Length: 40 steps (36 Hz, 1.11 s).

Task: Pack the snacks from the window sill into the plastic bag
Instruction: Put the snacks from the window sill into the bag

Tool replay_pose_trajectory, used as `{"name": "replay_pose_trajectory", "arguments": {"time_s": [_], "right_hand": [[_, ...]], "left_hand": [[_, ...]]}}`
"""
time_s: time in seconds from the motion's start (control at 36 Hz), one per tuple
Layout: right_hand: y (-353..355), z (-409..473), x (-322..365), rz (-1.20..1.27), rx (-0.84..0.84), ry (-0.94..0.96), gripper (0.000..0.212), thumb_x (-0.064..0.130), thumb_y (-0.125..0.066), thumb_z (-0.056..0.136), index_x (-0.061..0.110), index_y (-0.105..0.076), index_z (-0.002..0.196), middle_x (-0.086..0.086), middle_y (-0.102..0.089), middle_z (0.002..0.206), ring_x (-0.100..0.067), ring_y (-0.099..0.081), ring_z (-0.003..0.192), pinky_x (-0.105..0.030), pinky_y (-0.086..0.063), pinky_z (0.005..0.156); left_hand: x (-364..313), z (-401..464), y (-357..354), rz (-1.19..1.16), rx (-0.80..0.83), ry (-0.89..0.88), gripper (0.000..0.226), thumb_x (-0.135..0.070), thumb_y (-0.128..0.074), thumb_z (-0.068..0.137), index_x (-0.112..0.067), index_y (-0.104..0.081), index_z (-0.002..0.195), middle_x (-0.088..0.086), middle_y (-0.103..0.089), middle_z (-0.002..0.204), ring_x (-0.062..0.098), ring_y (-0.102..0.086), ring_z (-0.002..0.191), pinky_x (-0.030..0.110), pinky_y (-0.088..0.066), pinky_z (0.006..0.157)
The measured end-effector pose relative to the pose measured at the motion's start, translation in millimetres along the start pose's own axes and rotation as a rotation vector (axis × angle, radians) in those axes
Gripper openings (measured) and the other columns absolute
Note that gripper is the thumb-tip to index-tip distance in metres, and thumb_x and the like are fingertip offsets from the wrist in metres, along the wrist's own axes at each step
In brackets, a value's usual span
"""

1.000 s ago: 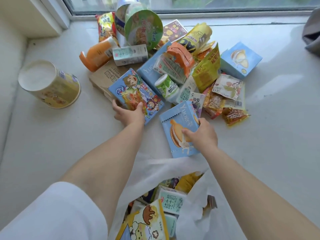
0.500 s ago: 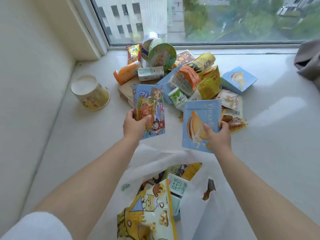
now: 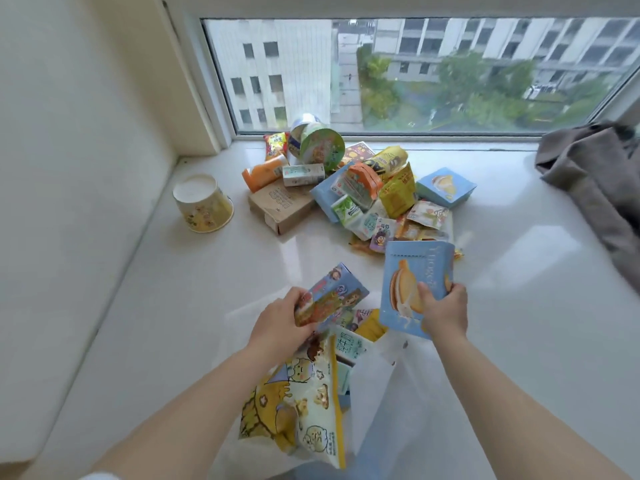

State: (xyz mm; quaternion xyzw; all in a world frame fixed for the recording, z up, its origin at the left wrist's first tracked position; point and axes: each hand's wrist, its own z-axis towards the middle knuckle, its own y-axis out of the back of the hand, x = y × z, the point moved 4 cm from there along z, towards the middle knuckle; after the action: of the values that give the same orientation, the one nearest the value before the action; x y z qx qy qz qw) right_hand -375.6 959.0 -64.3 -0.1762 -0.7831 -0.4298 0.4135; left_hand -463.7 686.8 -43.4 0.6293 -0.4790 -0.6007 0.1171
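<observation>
My left hand (image 3: pixel 281 322) grips a cartoon-printed snack box (image 3: pixel 332 295), tilted over the mouth of the white plastic bag (image 3: pixel 384 403). My right hand (image 3: pixel 443 311) holds a light blue cream-sandwich box (image 3: pixel 412 271) upright just above the bag's far edge. Inside the bag lie a yellow cartoon pouch (image 3: pixel 304 410), a small milk carton (image 3: pixel 350 348) and other packets. Up the white sill (image 3: pixel 194 306), near the window, the snack pile (image 3: pixel 367 195) holds several boxes, pouches, cartons and cups.
A yellow paper cup (image 3: pixel 202 204) stands apart at the left by the wall. A brown cardboard box (image 3: pixel 280 204) sits at the pile's left edge. Grey cloth (image 3: pixel 595 181) lies at the right of the sill. The window glass (image 3: pixel 415 74) closes the far side.
Both hands lifted their boxes off the pile and drew them back toward me over the bag. The cartoon box now tips toward the bag's opening. The camera view tilted up.
</observation>
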Motion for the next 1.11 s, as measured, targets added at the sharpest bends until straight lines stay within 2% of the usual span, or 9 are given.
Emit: {"name": "replay_pose_trajectory", "arguments": {"time_s": [0.22,0.36,0.44,0.5,0.61,0.72,0.83,0.94,1.11], "right_hand": [[9,-17,5,-0.068,0.013,0.116,0.041,0.036,-0.065,0.084,0.011,-0.043,0.109,-0.007,-0.050,0.110,-0.022,-0.054,0.086,-0.038,-0.046,0.077],[8,-25,-1,-0.022,0.037,0.131,0.037,0.036,-0.064,0.085,0.015,-0.042,0.106,-0.005,-0.052,0.106,-0.022,-0.057,0.085,-0.035,-0.046,0.070],[5,-31,0,0.044,0.059,0.160,0.034,0.032,-0.065,0.085,0.016,-0.041,0.102,-0.003,-0.054,0.098,-0.016,-0.056,0.078,-0.033,-0.046,0.066],[2,-36,4,0.062,0.078,0.194,0.032,0.030,-0.065,0.085,0.016,-0.041,0.099,0.001,-0.053,0.092,-0.013,-0.056,0.076,-0.029,-0.043,0.058],[-8,-48,20,0.060,0.128,0.303,0.031,0.026,-0.068,0.083,0.016,-0.041,0.095,0.007,-0.050,0.086,-0.007,-0.054,0.075,-0.022,-0.039,0.052],[-20,-69,39,-0.051,0.158,0.510,0.034,0.022,-0.070,0.080,0.019,-0.040,0.094,0.014,-0.049,0.079,-0.004,-0.051,0.066,-0.019,-0.037,0.052],[-36,-100,59,-0.298,0.167,0.977,0.044,0.010,-0.080,0.065,0.013,-0.046,0.095,-0.004,-0.057,0.086,-0.025,-0.054,0.059,-0.024,-0.037,0.049],[-54,-124,68,-0.545,0.187,1.349,0.062,0.018,-0.084,0.050,0.018,-0.043,0.096,-0.006,-0.063,0.092,-0.023,-0.057,0.060,-0.027,-0.045,0.051],[-78,-143,55,-0.850,0.341,1.664,0.063,0.037,-0.081,0.056,0.029,-0.043,0.105,0.001,-0.066,0.105,-0.017,-0.063,0.074,-0.028,-0.052,0.059]], "left_hand": [[19,-3,0,0.529,-0.243,-0.128,0.055,-0.007,-0.053,0.085,-0.033,-0.047,0.132,-0.004,-0.060,0.115,0.021,-0.050,0.103,0.031,-0.038,0.081],[62,-15,-32,0.769,0.170,-0.046,0.070,-0.031,-0.050,0.089,-0.036,-0.012,0.148,-0.008,-0.021,0.155,0.022,-0.024,0.135,0.039,-0.023,0.108],[69,-16,-48,0.549,0.399,0.058,0.087,-0.040,-0.051,0.083,-0.032,0.003,0.150,-0.005,0.006,0.159,0.023,0.000,0.144,0.042,-0.004,0.117],[61,-10,-43,0.340,0.423,0.095,0.074,-0.041,-0.048,0.088,-0.029,-0.012,0.151,-0.001,-0.002,0.159,0.023,-0.004,0.145,0.038,-0.007,0.116],[48,0,-10,0.185,0.037,0.043,0.038,-0.030,-0.042,0.095,-0.026,-0.053,0.131,-0.007,-0.042,0.144,0.012,-0.034,0.132,0.032,-0.029,0.107],[55,7,13,0.629,-0.162,0.039,0.031,-0.031,-0.048,0.089,-0.032,-0.065,0.116,-0.006,-0.022,0.153,0.019,-0.017,0.135,0.039,-0.018,0.108],[69,15,15,0.654,-0.081,0.205,0.045,-0.026,-0.053,0.089,-0.029,-0.046,0.133,-0.001,-0.009,0.157,0.026,-0.023,0.136,0.040,-0.026,0.107],[73,16,15,0.476,-0.056,0.230,0.071,-0.017,-0.055,0.088,-0.024,-0.016,0.146,-0.010,-0.007,0.155,0.019,-0.053,0.096,0.032,-0.045,0.069],[73,10,42,0.516,-0.080,0.043,0.069,-0.010,-0.050,0.086,-0.029,-0.020,0.145,-0.020,-0.008,0.154,0.021,-0.055,0.069,0.028,-0.039,0.055]]}}
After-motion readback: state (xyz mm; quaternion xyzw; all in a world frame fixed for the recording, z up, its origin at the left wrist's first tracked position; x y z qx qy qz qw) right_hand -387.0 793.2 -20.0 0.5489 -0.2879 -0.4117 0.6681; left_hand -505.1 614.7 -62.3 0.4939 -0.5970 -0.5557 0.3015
